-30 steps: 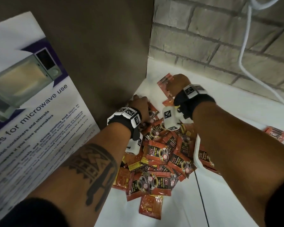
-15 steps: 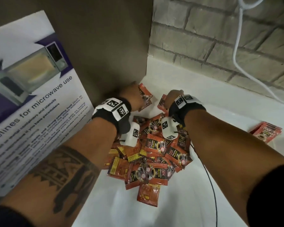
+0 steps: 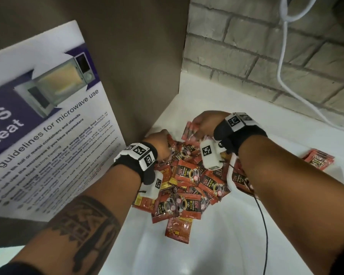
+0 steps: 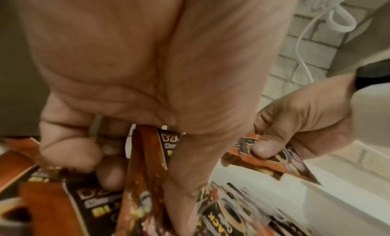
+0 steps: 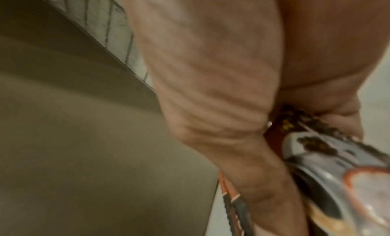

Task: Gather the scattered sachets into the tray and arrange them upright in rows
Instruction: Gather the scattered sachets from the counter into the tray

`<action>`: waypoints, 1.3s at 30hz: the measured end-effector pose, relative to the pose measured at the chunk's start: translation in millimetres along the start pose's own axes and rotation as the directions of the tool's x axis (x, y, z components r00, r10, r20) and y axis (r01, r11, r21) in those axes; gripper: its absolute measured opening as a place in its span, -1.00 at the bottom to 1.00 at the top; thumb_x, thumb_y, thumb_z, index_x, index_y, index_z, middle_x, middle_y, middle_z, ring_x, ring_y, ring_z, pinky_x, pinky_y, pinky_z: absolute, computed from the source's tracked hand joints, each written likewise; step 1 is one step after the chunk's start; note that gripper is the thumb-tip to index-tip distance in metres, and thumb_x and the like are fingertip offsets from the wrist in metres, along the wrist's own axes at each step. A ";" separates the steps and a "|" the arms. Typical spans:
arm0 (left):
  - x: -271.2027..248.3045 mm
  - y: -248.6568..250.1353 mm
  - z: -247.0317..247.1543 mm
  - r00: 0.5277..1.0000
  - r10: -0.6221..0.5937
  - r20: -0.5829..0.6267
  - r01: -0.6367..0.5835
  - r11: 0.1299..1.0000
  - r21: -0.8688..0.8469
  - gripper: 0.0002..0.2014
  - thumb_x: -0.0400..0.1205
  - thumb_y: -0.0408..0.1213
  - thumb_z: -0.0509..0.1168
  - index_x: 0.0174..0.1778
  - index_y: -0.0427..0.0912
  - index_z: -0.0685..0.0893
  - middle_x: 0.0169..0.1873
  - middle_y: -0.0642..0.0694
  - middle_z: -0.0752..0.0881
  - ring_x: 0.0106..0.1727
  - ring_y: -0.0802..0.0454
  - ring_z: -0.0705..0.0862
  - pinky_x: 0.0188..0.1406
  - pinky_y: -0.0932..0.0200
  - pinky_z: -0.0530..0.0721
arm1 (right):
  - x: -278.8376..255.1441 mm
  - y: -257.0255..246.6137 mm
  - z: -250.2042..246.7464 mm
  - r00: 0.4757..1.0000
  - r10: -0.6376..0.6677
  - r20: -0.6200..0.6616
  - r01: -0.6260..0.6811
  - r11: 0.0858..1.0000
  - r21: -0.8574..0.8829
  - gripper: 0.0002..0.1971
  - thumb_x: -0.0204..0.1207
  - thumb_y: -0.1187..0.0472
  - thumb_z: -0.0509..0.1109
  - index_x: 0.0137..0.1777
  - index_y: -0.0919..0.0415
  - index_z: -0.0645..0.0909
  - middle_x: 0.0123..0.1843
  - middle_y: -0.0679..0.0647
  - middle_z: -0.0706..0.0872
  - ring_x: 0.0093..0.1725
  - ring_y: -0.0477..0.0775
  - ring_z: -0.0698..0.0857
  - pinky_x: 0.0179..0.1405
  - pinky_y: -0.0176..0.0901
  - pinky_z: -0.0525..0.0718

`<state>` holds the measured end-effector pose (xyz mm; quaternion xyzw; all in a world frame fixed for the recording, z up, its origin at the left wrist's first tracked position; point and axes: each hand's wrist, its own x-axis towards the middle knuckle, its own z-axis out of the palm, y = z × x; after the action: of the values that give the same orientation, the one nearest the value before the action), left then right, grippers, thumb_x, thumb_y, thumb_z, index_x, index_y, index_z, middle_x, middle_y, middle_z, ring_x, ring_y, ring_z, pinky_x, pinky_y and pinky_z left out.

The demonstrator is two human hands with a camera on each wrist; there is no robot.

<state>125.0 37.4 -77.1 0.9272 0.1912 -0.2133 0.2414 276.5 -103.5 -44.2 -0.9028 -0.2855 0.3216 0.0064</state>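
A heap of red-and-black coffee sachets (image 3: pixel 187 185) lies in the corner of the white counter. A strip of the white tray rim (image 3: pixel 230 175) shows beside my right forearm; the rest is hidden under sachets and arms. My left hand (image 3: pixel 163 143) is at the heap's far left, and in the left wrist view its curled fingers (image 4: pixel 69 149) and thumb grip a few sachets (image 4: pixel 145 156). My right hand (image 3: pixel 201 124) is at the far end of the heap and pinches a small bunch of sachets (image 3: pixel 189 132). The right wrist view is blurred.
A small stack of sachets (image 3: pixel 319 158) lies apart on the counter to the right. A microwave poster (image 3: pixel 48 126) leans on the brown wall at left. Behind is a brick wall (image 3: pixel 266 46) with a white cable (image 3: pixel 282 66). A black cord (image 3: pixel 264 225) trails under my right arm.
My left hand, raised with a sachet near the brown wall half a second ago, has come down to the heap. My right hand stays at the heap's far end, still holding sachets.
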 end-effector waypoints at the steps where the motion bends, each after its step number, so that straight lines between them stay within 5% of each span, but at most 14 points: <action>1: 0.6 0.8 1.9 1.000 0.000 -0.005 0.001 1.000 0.015 -0.39 0.54 -0.32 0.48 0.50 -0.16 0.41 0.09 -0.17 0.71 0.08 -0.15 0.72 0.09 -0.07 0.78 | -2.6 -3.1 7.6 1.000 -0.019 0.024 0.019 1.000 -0.005 -0.76 0.39 0.00 0.64 -0.07 0.05 0.69 -0.20 -0.10 0.72 -0.19 -0.05 0.66 -0.33 -0.20 0.47; 6: -1.0 4.2 6.9 0.999 -0.021 -0.033 0.023 0.998 0.054 -0.28 0.51 -0.26 0.54 0.52 -0.18 0.33 0.17 -0.22 0.67 0.16 -0.22 0.69 0.19 -0.16 0.73 | 9.1 -5.5 46.1 0.998 -0.054 0.022 0.058 0.971 -0.233 -0.72 0.39 0.11 0.65 0.00 0.13 0.65 -0.13 -0.05 0.64 -0.13 0.02 0.66 -0.31 -0.28 0.45; 10: -3.1 4.6 7.2 0.997 -0.068 -0.042 0.071 0.995 0.075 -0.24 0.53 -0.20 0.56 0.56 -0.20 0.29 0.48 -0.35 0.34 0.40 -0.38 0.55 0.38 -0.23 0.62 | 10.0 -10.3 56.7 0.997 -0.064 -0.044 0.051 0.969 -0.243 -0.52 0.35 0.10 0.66 0.25 0.13 0.64 0.15 0.01 0.63 0.18 0.10 0.66 -0.04 -0.18 0.52; 13: -3.6 4.7 8.9 0.997 -0.019 -0.073 0.022 0.998 0.050 -0.24 0.50 -0.26 0.59 0.54 -0.25 0.33 0.50 -0.29 0.32 0.40 -0.30 0.57 0.39 -0.13 0.61 | 8.5 -12.5 59.7 0.997 -0.033 -0.076 0.018 0.981 -0.192 -0.52 0.34 0.14 0.66 0.25 0.16 0.65 0.13 0.04 0.67 0.11 0.13 0.68 -0.07 -0.15 0.54; 19: -8.4 6.2 14.1 0.988 0.033 -0.153 -0.036 0.999 -0.019 -0.32 0.49 -0.37 0.56 0.48 -0.24 0.39 0.27 -0.23 0.64 0.25 -0.20 0.67 0.01 0.10 0.58 | 6.5 -13.1 63.8 0.989 -0.007 -0.145 -0.009 0.994 -0.113 -0.37 0.24 0.10 0.70 0.34 0.12 0.64 0.27 0.06 0.71 0.25 0.17 0.71 0.03 -0.08 0.66; 24: -12.8 4.7 14.2 0.983 0.057 -0.173 -0.072 0.994 -0.080 -0.42 0.50 -0.38 0.54 0.42 -0.20 0.49 0.27 -0.19 0.67 0.27 -0.19 0.67 0.21 0.02 0.66 | -16.4 -13.1 49.4 0.982 0.043 -0.182 -0.037 0.999 0.036 -0.85 0.41 0.23 0.58 -0.06 0.18 0.71 -0.16 0.04 0.70 -0.16 0.07 0.66 -0.44 -0.29 0.44; 28: -14.7 3.8 9.9 0.977 0.069 -0.201 -0.104 0.980 -0.171 -0.66 0.57 -0.32 0.46 0.26 -0.21 0.63 0.15 -0.18 0.75 0.18 -0.20 0.71 0.23 -0.05 0.70 | -48.8 -11.5 31.4 0.961 0.051 -0.272 -0.026 0.995 0.096 -0.74 0.50 0.23 0.50 0.17 0.26 0.72 0.06 0.13 0.73 0.02 0.13 0.69 -0.14 -0.19 0.56; 30: -16.1 5.3 5.4 0.976 0.073 -0.207 -0.113 0.975 -0.190 -0.77 0.58 -0.29 0.43 0.13 -0.21 0.67 0.02 -0.14 0.76 0.07 -0.17 0.74 0.13 0.02 0.71 | -67.7 -4.8 20.8 0.935 0.070 -0.348 -0.008 0.984 0.175 -0.75 0.50 0.27 0.48 0.18 0.26 0.73 0.06 0.13 0.74 0.10 0.17 0.72 -0.15 -0.21 0.53; 34: -22.9 14.5 -6.0 0.977 0.070 -0.202 -0.100 0.984 -0.145 -0.94 0.62 -0.30 0.37 -0.05 -0.19 0.69 -0.13 -0.14 0.77 -0.12 -0.12 0.72 -0.12 0.13 0.67 | -109.3 24.7 0.5 0.874 0.180 -0.451 0.077 0.866 0.495 -0.88 0.46 0.32 0.51 -0.04 0.17 0.69 -0.11 0.08 0.74 -0.14 0.07 0.69 -0.35 -0.25 0.54; 37: -26.1 24.0 -14.0 0.974 0.004 -0.228 -0.041 0.987 -0.157 -0.76 0.68 -0.39 0.31 -0.31 -0.15 0.52 -0.40 -0.08 0.58 -0.34 -0.04 0.56 -0.44 0.20 0.45 | -133.1 61.8 -1.1 0.867 0.281 -0.412 0.080 0.737 0.671 -0.84 0.45 0.31 0.53 0.02 0.16 0.74 -0.10 0.08 0.81 -0.15 0.06 0.75 -0.14 -0.16 0.74; 39: -29.8 31.9 -21.3 0.968 -0.032 -0.251 -0.016 0.983 -0.185 -0.74 0.67 -0.39 0.33 -0.32 -0.14 0.48 -0.37 -0.08 0.56 -0.34 -0.03 0.54 -0.41 0.18 0.44 | -145.5 85.3 3.8 0.869 0.311 -0.386 0.064 0.701 0.710 -0.90 0.47 0.33 0.53 -0.09 0.13 0.73 -0.12 0.11 0.82 -0.17 0.10 0.76 -0.13 -0.07 0.79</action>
<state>121.1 15.3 -34.0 0.9195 0.2431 -0.0758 0.2993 226.2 -251.1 20.2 -0.8990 -0.0670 0.1720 0.3972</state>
